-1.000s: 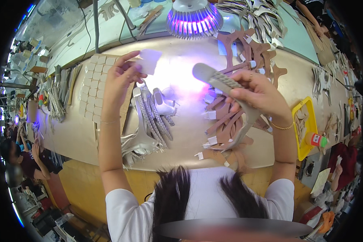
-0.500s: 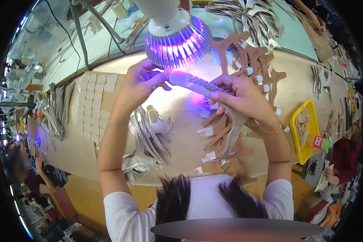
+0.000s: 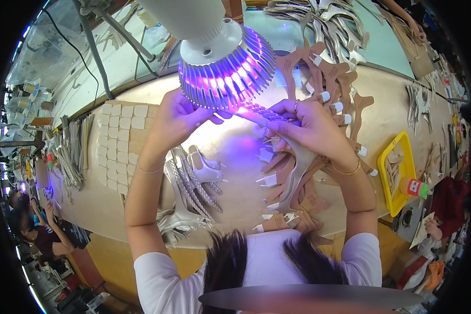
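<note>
A pale shoe upper with a braided strap [image 3: 263,111] is stretched between my hands, lit purple beneath a finned lamp [image 3: 227,63]. My right hand [image 3: 307,125] grips the braided part, thumb along its near side. The upper's wider pale tail [image 3: 298,167] hangs from that hand toward me. At the strap's other end my left hand [image 3: 186,116] has its fingers pinched together. The lamp's rim covers some of those fingertips and the strap tip. Below my hands lie silvery braided uppers [image 3: 186,183] and several brown shoe-shaped pieces [image 3: 282,180] with white tabs.
Rows of small pale squares [image 3: 119,141] cover a board at left, beside hanging braided straps [image 3: 68,165]. To the right stands a yellow basket [image 3: 384,172] with a green-capped bottle [image 3: 414,187]. Silvery uppers [image 3: 329,26] pile up at the back. Other people work on both sides.
The strap's end has gone under the lamp, whose rim now hides its tip. In the picture the lamp sits lower and further left. My left hand has shifted slightly left and down.
</note>
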`<state>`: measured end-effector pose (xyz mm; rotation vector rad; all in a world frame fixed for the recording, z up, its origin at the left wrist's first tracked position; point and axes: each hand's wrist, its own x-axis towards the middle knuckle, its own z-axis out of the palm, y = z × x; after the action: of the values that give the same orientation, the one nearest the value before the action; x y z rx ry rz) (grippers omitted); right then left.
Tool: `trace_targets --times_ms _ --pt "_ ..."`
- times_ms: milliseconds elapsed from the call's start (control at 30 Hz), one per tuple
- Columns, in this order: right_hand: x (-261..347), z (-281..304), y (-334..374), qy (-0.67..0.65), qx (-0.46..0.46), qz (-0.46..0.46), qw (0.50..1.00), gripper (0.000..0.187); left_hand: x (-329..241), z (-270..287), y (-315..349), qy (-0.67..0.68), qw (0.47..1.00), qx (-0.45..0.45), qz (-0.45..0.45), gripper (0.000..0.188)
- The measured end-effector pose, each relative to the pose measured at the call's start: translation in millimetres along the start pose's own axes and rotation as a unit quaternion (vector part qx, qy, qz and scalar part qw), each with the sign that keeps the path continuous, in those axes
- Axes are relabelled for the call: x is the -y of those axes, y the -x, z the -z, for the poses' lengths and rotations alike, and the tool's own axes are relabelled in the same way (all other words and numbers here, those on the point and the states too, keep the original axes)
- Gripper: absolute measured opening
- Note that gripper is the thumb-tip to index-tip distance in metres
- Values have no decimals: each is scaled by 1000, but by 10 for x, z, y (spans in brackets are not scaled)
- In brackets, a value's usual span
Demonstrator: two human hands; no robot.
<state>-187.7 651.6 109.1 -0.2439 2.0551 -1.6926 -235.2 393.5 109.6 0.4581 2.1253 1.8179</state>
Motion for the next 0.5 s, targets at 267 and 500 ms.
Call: trace_targets --times_ms 267,500 --pt "-4 -10 -8 8 -2 4 1000 25 9 23 7 -28 1000 4 7 19" --pt "6 -13 -6 16 -3 7 1000 25 25 -15 16 10 1000 -10 -10 17"
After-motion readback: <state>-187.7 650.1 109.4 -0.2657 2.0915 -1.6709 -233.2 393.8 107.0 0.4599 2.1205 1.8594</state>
